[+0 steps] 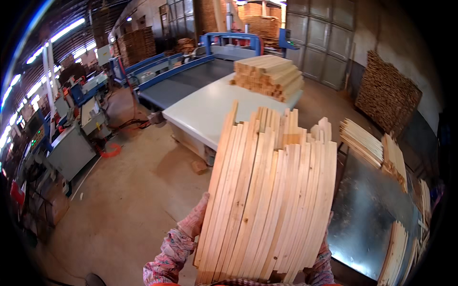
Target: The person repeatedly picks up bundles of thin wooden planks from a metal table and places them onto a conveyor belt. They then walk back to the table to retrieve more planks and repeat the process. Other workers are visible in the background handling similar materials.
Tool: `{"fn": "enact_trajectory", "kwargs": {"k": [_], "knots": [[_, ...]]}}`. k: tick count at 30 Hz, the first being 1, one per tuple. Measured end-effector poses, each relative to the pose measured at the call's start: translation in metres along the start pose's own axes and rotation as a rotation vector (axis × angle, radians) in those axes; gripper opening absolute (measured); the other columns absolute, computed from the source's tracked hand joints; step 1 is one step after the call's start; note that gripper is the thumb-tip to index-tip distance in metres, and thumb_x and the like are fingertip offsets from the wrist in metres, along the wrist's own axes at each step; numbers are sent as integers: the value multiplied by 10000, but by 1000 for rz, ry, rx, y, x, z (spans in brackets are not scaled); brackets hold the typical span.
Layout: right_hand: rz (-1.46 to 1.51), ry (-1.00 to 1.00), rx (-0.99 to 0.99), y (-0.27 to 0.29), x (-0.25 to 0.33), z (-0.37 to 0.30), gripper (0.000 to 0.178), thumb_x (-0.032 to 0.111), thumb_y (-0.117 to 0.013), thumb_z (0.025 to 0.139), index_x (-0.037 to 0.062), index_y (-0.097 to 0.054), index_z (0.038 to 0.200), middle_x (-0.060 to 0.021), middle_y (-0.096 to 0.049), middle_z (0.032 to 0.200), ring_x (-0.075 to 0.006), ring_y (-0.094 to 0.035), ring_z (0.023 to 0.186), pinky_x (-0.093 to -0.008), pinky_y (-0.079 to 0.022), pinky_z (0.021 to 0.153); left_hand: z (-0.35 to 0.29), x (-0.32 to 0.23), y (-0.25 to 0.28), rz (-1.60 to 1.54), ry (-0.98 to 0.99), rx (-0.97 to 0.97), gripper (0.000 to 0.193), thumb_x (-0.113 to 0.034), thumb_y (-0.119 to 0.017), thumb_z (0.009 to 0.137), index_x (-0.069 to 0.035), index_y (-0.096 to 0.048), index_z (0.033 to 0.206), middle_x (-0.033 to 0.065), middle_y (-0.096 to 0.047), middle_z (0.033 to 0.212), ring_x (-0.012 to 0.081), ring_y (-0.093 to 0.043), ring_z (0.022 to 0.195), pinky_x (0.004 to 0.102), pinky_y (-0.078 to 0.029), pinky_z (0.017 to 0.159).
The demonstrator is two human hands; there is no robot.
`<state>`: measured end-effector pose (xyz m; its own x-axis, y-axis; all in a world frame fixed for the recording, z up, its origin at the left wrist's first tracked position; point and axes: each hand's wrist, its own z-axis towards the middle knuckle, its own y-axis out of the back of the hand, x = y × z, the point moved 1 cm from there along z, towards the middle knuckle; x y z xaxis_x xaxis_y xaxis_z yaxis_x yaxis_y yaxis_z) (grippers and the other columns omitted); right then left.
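A thick bundle of pale wooden strips (267, 190) fills the space in front of me, held up off the floor against my body. Its far ends are uneven, some strips sticking out beyond the others. My left hand (194, 218), in a pinkish glove, is closed against the bundle's left side, its fingers partly hidden by the wood. On the right side, my patterned right sleeve (323, 262) comes up close to the bundle. Most of my right hand is hidden behind the strips as it supports that side.
Ahead stands a white-topped table (200, 112) bearing a stack of wooden strips (269, 74), beside a blue-framed machine (191, 78). At right, a dark shiny table (365, 209) carries more strips (361, 140). Machinery (71, 152) lines the left; a small block (199, 167) lies on the floor.
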<state>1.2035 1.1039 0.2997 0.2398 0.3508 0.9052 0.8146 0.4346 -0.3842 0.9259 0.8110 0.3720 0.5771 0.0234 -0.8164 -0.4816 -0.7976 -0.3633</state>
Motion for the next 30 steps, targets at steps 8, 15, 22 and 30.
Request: {"fn": "enact_trajectory", "kwargs": {"k": [8,15,22,30], "knots": [[-5,19,1,-179,-20,21,688,586,-427,1026,89,-448,1502,-154,-559,1421,-261,-609,1218,-380,-532,1008,43,-143,212,-105,-115,-172,686,-617,-433,1020,-74,-530,1429,116,-673,1213,214,-640,1093,362,-550,911],[-3,48,5,-283,-47,59,696,595,-430,1022,90,-449,1501,-153,-558,1422,-260,-608,1220,-380,-532,1008,129,-224,321,-137,-151,-203,677,-609,-425,1025,-76,-527,1431,121,-674,1207,218,-640,1095,366,-550,911],[30,44,57,-432,-90,160,705,604,-432,1018,91,-450,1501,-153,-557,1423,-260,-607,1221,-381,-533,1008,270,-342,400,-118,-153,-163,669,-602,-416,1031,-78,-525,1433,126,-676,1202,223,-640,1096,370,-549,912],[53,4,190,-640,-122,289,714,615,-436,1014,92,-451,1500,-152,-556,1424,-259,-606,1222,-381,-533,1008,431,-472,462,-119,-125,-64,659,-593,-407,1037,-80,-522,1435,132,-677,1195,228,-640,1098,375,-548,913]]}}
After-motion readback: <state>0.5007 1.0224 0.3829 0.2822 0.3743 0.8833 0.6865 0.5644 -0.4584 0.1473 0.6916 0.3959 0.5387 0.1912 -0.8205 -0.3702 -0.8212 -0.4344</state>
